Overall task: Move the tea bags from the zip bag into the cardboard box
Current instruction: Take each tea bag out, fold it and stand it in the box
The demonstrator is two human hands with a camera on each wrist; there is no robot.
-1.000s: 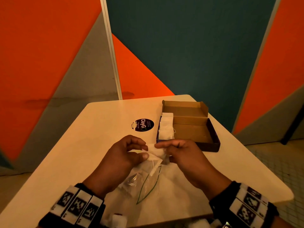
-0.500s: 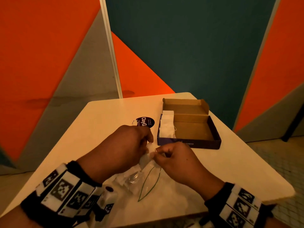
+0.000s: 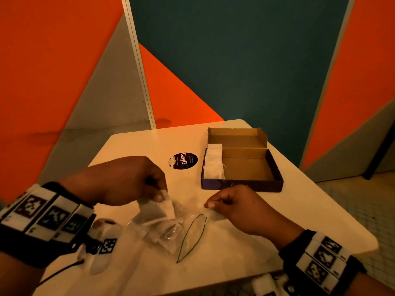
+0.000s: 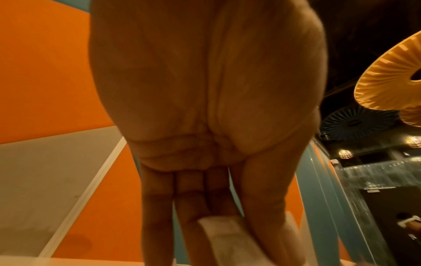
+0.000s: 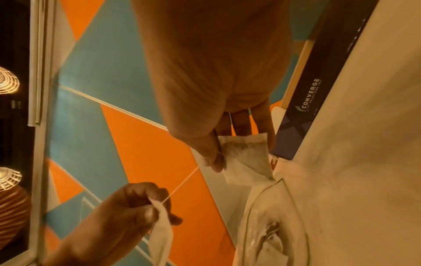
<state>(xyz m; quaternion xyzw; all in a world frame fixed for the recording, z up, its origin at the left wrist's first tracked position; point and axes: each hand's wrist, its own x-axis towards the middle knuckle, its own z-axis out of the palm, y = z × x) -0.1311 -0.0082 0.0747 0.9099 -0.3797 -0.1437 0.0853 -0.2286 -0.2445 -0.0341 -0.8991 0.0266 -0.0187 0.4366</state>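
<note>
The clear zip bag [image 3: 171, 231] lies open on the table with tea bags inside; it also shows as the zip bag [image 5: 273, 234]. My left hand [image 3: 159, 194] pinches one tea bag [image 3: 157, 210] just above it. My right hand [image 3: 210, 205] pinches a second tea bag [image 5: 246, 158] in front of the box. A thin string [image 5: 182, 183] runs taut between the two bags. The open cardboard box [image 3: 275, 167] stands at the back right, with white tea bags [image 3: 213, 163] stacked along its left side. In the left wrist view my fingers [image 4: 159, 207] hold the tea bag [image 4: 227, 239].
A round black sticker [image 3: 184, 160] lies on the table [image 3: 139, 146] left of the box. A white device [image 3: 102, 242] with a cable sits at the near left edge. The table's right edge runs close past the box. Colored wall panels stand behind.
My hands have pulled apart. The left hand moved left with its tea bag and the right hand moved right, drawing the string between the two bags tight.
</note>
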